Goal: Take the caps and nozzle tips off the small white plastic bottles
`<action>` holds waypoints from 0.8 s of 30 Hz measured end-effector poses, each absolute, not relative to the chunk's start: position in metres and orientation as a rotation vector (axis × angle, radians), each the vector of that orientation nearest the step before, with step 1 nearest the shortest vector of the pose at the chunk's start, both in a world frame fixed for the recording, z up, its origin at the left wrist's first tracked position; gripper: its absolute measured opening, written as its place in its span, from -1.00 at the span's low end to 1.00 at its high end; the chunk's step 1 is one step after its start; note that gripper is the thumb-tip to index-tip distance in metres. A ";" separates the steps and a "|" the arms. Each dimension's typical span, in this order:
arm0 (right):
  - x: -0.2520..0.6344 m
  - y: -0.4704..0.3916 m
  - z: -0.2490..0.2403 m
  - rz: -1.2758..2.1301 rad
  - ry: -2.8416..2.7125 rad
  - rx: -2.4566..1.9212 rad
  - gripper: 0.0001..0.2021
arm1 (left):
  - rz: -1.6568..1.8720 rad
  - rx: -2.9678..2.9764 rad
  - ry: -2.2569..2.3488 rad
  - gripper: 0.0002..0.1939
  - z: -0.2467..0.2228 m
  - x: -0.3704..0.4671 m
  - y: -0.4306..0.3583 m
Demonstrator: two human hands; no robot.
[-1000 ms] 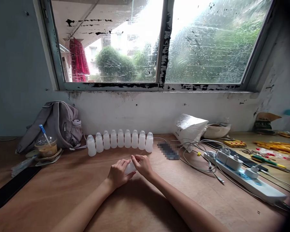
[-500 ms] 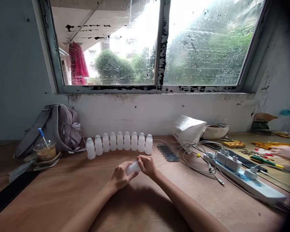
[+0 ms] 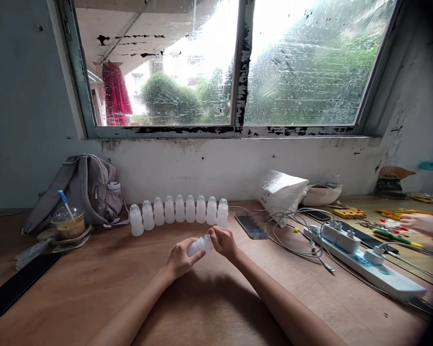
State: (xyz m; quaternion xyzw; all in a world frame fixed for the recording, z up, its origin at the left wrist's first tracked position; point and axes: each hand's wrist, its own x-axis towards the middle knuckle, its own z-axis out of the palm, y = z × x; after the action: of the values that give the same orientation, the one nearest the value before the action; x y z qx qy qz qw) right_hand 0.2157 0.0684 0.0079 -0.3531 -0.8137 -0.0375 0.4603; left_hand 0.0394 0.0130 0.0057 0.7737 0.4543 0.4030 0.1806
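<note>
Tilted to the right, a small translucent white bottle (image 3: pixel 196 247) lies in my left hand (image 3: pixel 181 258), whose fingers and thumb wrap round its body. My right hand (image 3: pixel 222 241) is closed at the bottle's upper end, pinching a pale cap or top that its fingers mostly hide. Behind my hands, a curved row of several similar white bottles (image 3: pixel 179 209) with clear domed caps stands upright on the wooden table (image 3: pixel 104 278).
At the left are a grey backpack (image 3: pixel 90 192), an iced drink cup (image 3: pixel 68 225) and a black flat object (image 3: pixel 19 283). To the right are a phone (image 3: pixel 250 226), a white bag (image 3: pixel 279 194), cables, a power strip (image 3: pixel 368 264) and another person's hand (image 3: pixel 424 225).
My right hand has moved slightly right, away from my left hand, and more of the bottle's ribbed neck shows between them. The other person's hand has shifted slightly left.
</note>
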 end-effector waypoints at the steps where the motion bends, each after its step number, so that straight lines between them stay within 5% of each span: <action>1: 0.220 0.072 0.009 -0.095 -1.969 -0.928 -0.67 | 1.154 2.151 1.282 -0.65 0.006 0.037 0.014; 12: 0.247 0.108 -0.012 -0.110 -1.868 -1.606 -0.78 | 1.225 1.913 1.339 -0.63 0.004 0.026 0.018; 24: 0.244 0.106 -0.017 -0.068 -2.036 -1.763 -0.77 | 1.189 1.915 1.358 -0.63 0.004 0.026 0.015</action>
State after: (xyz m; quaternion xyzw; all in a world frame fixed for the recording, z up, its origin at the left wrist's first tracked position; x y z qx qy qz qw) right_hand 0.2436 0.1058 -0.0169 -0.6381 -0.7368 -0.0244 0.2220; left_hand 0.0255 0.0154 0.0042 0.7042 0.4994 0.4373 0.2519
